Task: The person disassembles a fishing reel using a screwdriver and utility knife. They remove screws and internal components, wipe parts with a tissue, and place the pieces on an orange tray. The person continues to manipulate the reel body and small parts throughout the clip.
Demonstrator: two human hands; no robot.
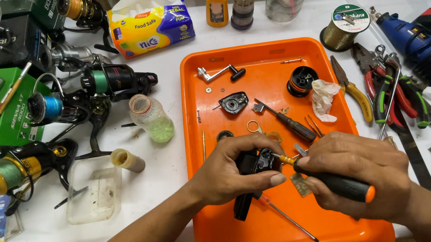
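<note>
My left hand (231, 167) grips a black fishing-reel body (256, 161) low over the orange tray (278, 226). My right hand (349, 166) holds a screwdriver with a black and orange handle (336, 183), its tip set against the reel body. On the tray lie a reel handle (219, 72), a black side plate (234, 102), a black spool (301, 80), a second screwdriver (287, 121), a thin red-handled screwdriver (285, 216), a crumpled white tissue (324, 98) and small loose parts.
Several spinning reels (80, 102) and boxes crowd the left of the white table. A small plastic bottle (151, 116), clear dish (91, 192), tissue box (151, 22), oil bottle (216, 0), line spool (344, 25), pliers (390, 93) and blue rotary tool (416, 43) surround the tray.
</note>
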